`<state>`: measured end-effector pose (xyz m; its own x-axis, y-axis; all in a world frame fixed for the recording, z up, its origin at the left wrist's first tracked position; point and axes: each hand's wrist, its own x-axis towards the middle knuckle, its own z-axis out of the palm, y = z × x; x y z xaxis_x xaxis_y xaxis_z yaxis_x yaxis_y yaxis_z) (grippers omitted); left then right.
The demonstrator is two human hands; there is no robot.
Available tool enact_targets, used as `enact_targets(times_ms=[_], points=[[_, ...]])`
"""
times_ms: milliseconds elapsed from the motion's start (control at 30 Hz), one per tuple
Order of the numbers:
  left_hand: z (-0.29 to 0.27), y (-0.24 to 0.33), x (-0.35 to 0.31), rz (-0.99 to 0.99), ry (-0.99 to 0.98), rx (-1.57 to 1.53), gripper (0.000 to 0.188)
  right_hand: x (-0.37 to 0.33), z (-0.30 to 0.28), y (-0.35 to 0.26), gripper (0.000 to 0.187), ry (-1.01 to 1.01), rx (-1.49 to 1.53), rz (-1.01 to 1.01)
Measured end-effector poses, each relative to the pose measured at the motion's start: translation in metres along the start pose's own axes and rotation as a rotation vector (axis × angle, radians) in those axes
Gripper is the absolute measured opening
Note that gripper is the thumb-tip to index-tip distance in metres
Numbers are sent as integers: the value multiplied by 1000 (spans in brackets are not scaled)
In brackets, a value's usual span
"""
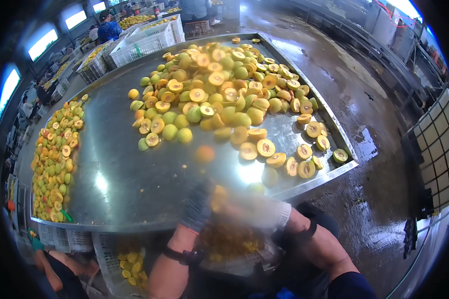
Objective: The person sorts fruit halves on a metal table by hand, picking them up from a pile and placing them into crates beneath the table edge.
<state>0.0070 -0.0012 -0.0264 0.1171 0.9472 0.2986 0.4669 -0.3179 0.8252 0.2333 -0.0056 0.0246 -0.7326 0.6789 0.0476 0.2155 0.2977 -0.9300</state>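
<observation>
Over the near edge of a metal table (134, 184), my left hand (199, 202) in a dark grey glove is closed on a yellow-orange peach half (218, 198). Beside it my right hand (264, 210), in a white glove, is smeared by haze and motion, so its fingers cannot be made out. A large heap of halved yellow-green peaches (219, 89) lies across the table beyond my hands, many with brown stone hollows showing. One orange peach piece (204, 154) rests apart, just past my left hand. Below my hands, a crate of yellow peach pieces (234, 244) is partly hidden.
Another peach pile (57, 164) runs along the table's left side. A white crate (129, 269) with yellow pieces stands below the near edge. At lower left is another person's arm (60, 264). White crates (144, 40) stand behind; wet floor (364, 144) lies right.
</observation>
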Motion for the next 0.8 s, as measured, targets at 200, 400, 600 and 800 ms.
enact_targets(times_ms=[200,400,600,800], points=[[-31,-22,-38,-206,-116,-369,45,-23,22,26,43,-296,26,26],[-108,37,-54,-293,-88,-254,38,-13,19,-13,42,-546,-356,339],[-225,78,-108,-342,-135,690,40,61,-2,-45,39,92,-507,376],[-211,71,-80,-268,288,586,37,143,-18,19,47,299,-697,344]])
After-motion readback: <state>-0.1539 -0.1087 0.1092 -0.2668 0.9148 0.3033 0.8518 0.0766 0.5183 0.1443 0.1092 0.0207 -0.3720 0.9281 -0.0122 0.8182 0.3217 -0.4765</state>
